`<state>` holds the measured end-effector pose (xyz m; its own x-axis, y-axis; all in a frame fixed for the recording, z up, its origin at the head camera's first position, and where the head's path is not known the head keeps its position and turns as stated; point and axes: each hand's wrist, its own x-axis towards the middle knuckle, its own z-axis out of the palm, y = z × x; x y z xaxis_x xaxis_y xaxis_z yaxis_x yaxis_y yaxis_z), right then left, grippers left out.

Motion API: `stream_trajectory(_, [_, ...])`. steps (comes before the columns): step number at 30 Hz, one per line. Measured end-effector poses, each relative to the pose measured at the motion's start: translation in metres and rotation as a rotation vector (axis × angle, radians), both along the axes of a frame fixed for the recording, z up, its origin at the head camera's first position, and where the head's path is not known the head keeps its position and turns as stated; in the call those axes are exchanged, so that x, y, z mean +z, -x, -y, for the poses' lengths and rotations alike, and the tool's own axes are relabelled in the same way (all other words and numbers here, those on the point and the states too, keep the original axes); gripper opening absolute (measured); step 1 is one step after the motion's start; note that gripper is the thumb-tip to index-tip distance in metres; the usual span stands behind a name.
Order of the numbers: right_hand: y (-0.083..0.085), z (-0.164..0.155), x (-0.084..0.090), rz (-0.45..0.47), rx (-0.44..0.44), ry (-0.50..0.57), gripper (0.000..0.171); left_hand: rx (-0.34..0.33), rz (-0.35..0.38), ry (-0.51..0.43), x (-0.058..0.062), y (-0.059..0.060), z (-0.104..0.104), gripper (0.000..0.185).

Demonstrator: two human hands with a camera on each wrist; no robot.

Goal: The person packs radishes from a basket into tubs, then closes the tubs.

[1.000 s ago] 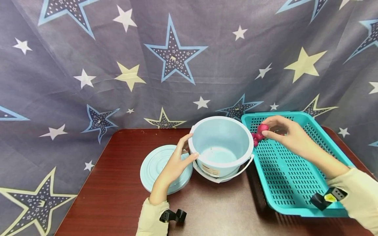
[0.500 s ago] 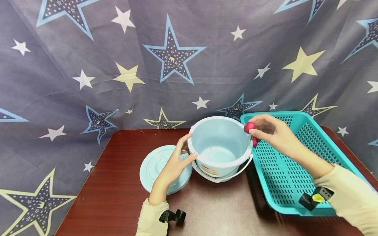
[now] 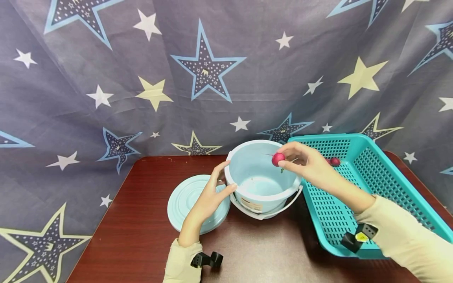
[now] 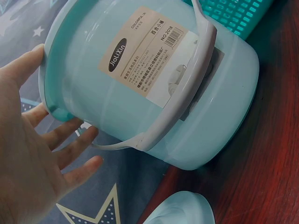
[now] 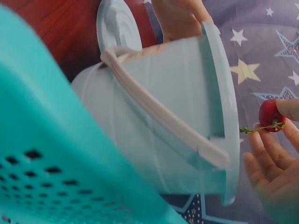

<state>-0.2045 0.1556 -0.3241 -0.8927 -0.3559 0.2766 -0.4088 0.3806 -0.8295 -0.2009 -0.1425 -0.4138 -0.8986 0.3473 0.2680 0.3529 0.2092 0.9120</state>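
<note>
**Radish held above an open bucket**

A red radish point(image 3: 278, 158), pinched between thumb and fingertips of the right hand point(image 3: 304, 163), hangs over the mouth of the pale blue bucket point(image 3: 263, 184). The left hand point(image 3: 209, 196), fingers straight, rests against the bucket's rim. The lid point(image 3: 184, 200) lies at left; a teal basket point(image 3: 357, 188) with another radish point(image 3: 334, 161) stands at right.

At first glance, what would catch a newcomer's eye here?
The right hand pinches a small red radish above the open light blue bucket at the table's middle. The left hand steadies the bucket's rim, over the lid. Right of them lies a teal basket.
</note>
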Motion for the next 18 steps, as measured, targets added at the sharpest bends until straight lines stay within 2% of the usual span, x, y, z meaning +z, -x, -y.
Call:
stream_trajectory(7, [-0.002, 0.017, -0.004, 0.02, 0.044, -0.029, 0.024, 0.014, -0.011, 0.011, -0.001, 0.0, 0.0, 0.065])
stream_trajectory(18, [-0.004, 0.029, -0.014, -0.031, 0.14, -0.143, 0.016, 0.025, -0.015, 0.018, 0.0, -0.001, 0.0, 0.065])
